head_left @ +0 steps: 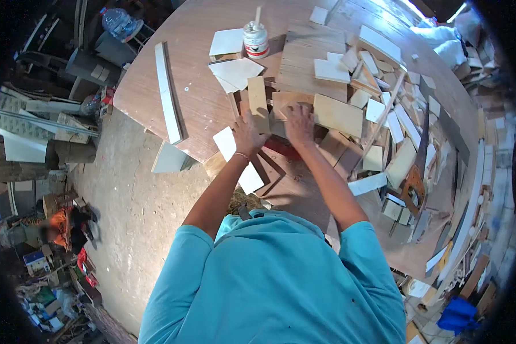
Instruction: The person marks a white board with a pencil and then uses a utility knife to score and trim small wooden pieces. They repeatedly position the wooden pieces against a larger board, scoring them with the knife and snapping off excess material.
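My left hand [248, 135] rests at the lower end of an upright-lying wood strip [258, 97], its fingers apart. My right hand [299, 125] lies with spread fingers on a brown board [281, 102], just left of a pale rectangular block [337, 114]. Between and below my wrists is a dark red object [281, 149], partly hidden. White-faced pieces [225, 141] lie beside and under my left forearm. Beyond my hands are a fan-shaped white piece [237, 73], a pale block [226, 43] and a white jar [255, 41] with a stick in it.
A long white strip [168, 94] lies on the table [137, 86] at left. Heaped offcuts [390, 114] and a handsaw [413, 189] are at right. A person in orange [63, 226] is low at far left, near stacked clutter.
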The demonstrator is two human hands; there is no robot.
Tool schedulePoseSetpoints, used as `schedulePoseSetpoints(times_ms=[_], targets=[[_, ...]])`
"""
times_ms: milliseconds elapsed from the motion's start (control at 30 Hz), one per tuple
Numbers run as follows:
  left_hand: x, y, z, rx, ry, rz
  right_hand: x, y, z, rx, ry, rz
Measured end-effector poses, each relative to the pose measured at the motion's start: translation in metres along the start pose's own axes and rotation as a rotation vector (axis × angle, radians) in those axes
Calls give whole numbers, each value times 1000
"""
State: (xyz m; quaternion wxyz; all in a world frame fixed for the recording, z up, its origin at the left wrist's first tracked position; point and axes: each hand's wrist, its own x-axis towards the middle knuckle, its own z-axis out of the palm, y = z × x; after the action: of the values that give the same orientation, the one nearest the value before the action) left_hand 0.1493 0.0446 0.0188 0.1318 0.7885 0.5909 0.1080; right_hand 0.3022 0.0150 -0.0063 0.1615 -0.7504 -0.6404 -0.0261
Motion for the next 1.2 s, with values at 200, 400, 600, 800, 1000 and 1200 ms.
schedulePoseSetpoints(times_ms=[200, 400, 600, 800, 1000, 1200], targets=[[15, -18, 18, -97, 98, 55, 2, 19, -9, -18, 37, -87], [64, -49, -8, -171, 129, 114, 20, 25, -15, -64, 157, -119], [56, -40, -13, -34, 128, 188, 71, 41, -25, -146, 132, -22], [34, -14, 2, 241, -145, 427, 73, 37, -27, -180, 70, 14], [66, -32, 4, 136, -48, 442, 37, -7, -18, -105, -146, -273], [95, -63, -26, -177, 293, 144, 15, -6, 19, 223, -76, -258]])
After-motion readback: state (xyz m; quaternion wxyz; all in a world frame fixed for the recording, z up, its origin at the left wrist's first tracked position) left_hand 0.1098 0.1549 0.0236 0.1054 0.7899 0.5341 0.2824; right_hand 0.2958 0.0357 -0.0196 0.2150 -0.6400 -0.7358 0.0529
